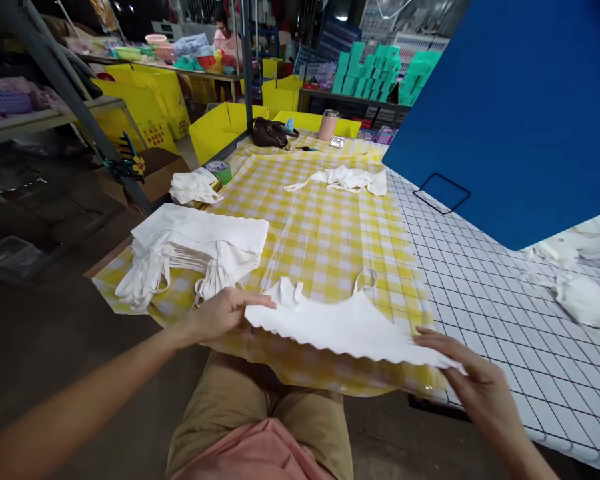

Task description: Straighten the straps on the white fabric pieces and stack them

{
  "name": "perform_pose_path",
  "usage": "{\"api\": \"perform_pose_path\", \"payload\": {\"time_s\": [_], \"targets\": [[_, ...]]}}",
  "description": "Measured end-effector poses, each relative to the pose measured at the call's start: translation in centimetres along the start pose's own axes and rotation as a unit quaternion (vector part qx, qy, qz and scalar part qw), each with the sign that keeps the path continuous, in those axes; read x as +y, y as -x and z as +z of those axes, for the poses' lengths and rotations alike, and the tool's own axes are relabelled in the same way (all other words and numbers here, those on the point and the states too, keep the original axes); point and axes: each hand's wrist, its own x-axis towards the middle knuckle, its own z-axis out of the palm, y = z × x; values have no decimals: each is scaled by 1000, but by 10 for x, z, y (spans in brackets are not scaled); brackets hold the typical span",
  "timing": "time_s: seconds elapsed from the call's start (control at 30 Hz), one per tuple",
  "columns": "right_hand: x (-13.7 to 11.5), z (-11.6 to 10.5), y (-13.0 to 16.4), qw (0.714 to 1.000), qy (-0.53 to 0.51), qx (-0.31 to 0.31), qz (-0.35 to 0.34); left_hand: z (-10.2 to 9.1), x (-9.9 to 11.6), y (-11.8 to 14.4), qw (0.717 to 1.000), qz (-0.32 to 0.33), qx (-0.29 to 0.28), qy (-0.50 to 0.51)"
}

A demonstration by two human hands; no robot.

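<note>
While flat (scalloped edge near), garment (345, 323) between fingers (253, 301).

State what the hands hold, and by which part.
A white strappy garment, held by its near hem: left hand at one corner, right hand at the other.

The tabletop (325, 233) wore a yellow checked cloth, beside a white gridded sheet (485, 293). A large blue panel (525, 113) stood at the right. Behind stood yellow bins (220, 127), stacked teal crates (380, 73) and a grey shelf (45, 117) over a dark floor (45, 333).
</note>
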Motion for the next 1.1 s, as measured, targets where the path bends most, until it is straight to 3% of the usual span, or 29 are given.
{"api": "perform_pose_path", "payload": {"time_s": [0.17, 0.23, 0.33, 0.47, 0.7, 0.87, 1.1], "targets": [[-54, -38, -38, 969, -89, 183, 139, -57, 43, -14, 978, -50, 154, 132], [-73, -43, -57, 955, -124, 221, 151, -74, 50, -18, 960, -61, 225, 158], [-95, -41, -89, 953, -146, 239, 118, -94, 54, -23, 937, -58, 291, 184], [-116, -33, -136, 958, -170, 226, 53, -117, 53, -31, 921, -36, 327, 208], [-142, -14, -205, 958, -233, 167, 35, -162, 41, -43, 903, -31, 387, 183], [-152, 0, -232, 966, -217, 139, -4, -187, 35, -38, 881, -17, 437, 181], [-170, 24, -248, 971, -212, 102, -39, -204, 25, -12, 849, -24, 502, 167]]}}
